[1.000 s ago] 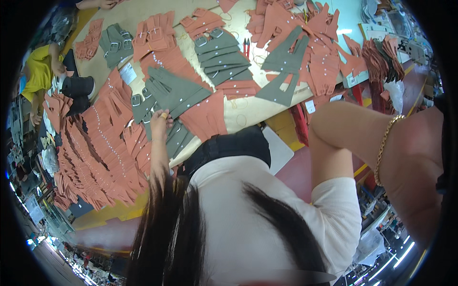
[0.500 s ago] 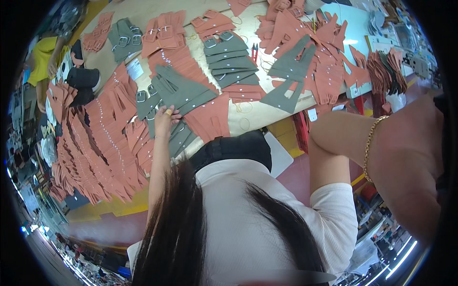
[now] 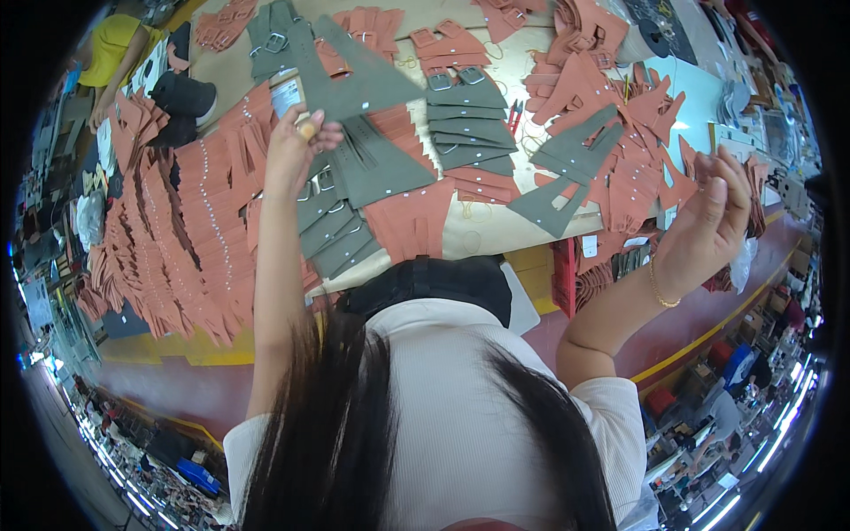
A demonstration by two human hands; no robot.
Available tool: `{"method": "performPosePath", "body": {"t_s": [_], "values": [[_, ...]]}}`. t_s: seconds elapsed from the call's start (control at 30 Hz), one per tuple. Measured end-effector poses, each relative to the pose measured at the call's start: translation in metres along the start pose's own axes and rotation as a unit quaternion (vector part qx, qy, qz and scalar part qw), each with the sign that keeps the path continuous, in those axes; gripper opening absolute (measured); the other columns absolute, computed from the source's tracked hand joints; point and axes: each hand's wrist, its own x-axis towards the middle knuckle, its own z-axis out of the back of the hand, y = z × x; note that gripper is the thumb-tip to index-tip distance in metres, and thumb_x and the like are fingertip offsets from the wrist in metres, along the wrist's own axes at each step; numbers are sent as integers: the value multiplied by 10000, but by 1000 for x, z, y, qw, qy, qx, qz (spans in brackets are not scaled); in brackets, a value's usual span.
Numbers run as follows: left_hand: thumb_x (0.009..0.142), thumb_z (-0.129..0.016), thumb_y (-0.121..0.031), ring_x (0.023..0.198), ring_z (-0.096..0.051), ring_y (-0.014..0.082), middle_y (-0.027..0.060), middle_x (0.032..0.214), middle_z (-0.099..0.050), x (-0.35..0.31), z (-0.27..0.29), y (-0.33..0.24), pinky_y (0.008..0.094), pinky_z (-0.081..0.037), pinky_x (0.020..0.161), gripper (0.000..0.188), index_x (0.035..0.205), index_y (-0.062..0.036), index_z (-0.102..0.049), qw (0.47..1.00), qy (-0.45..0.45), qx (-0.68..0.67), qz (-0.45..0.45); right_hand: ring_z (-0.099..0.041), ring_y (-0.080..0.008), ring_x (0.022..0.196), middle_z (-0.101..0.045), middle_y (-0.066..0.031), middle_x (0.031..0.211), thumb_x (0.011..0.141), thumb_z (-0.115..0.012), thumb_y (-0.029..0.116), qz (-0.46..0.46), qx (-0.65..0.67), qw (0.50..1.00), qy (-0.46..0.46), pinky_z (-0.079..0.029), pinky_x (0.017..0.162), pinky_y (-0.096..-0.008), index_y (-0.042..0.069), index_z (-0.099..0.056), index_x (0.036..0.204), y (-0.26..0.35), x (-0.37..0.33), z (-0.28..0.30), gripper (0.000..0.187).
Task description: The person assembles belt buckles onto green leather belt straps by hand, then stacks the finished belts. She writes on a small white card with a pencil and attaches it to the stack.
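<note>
- Head view: the right hand (image 3: 708,217), nearest the camera, is raised at the right with its fingers bent and its thumb close to them; whether it pinches anything I cannot tell. A gold bracelet (image 3: 657,283) circles its wrist.
- Left hand (image 3: 295,152): partly closed, thumb and fingers gripping the dark green piece (image 3: 367,80) at its lower left edge; a ring (image 3: 306,130) shows on one finger.
- That piece is above the table (image 3: 469,232), left of centre. Its broad edge faces the person and the right; its narrow prongs point away and slightly left. Its long axis runs from upper left to lower right.
- Below it lies a slotted green piece (image 3: 381,168), near green buckled straps (image 3: 341,234) and over orange pieces (image 3: 412,219).
- Farther, a fanned green stack (image 3: 469,119) lies beside red-handled snips (image 3: 513,117).
- Far left, a person in a yellow top (image 3: 115,49) stands near a black spool (image 3: 181,94).
</note>
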Motion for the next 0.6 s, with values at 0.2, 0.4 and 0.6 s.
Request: {"method": "performPosePath", "body": {"t_s": [0.2, 0.4, 0.6], "values": [[927, -603, -235, 743, -658, 200, 144, 975, -624, 20, 28, 51, 293, -539, 616, 396, 1218, -8, -461, 984, -51, 79, 152, -624, -173, 865, -637, -97, 977, 858, -643, 62, -27, -227, 950, 211, -478, 770, -291, 8, -641, 1009, -56, -31, 8, 160], [922, -568, -171, 744, -640, 157, 77, 965, -621, -29, 45, 131, 262, -525, 615, 243, 1105, -13, -586, 961, -47, 136, 236, -653, -263, 850, -661, -147, 988, 858, -641, 150, -232, -308, 834, 395, -504, 741, -355, 29, -649, 1054, -172, -123, 33, 230], [905, -604, -166, 785, -644, 166, 91, 973, -625, -50, 31, 146, 261, -535, 654, 366, 1196, 50, -548, 962, -89, 96, 240, -667, -309, 886, -686, -171, 977, 862, -612, 188, -327, -316, 814, 361, -509, 802, -370, 42, -665, 1059, -260, -207, 86, 251]]}}
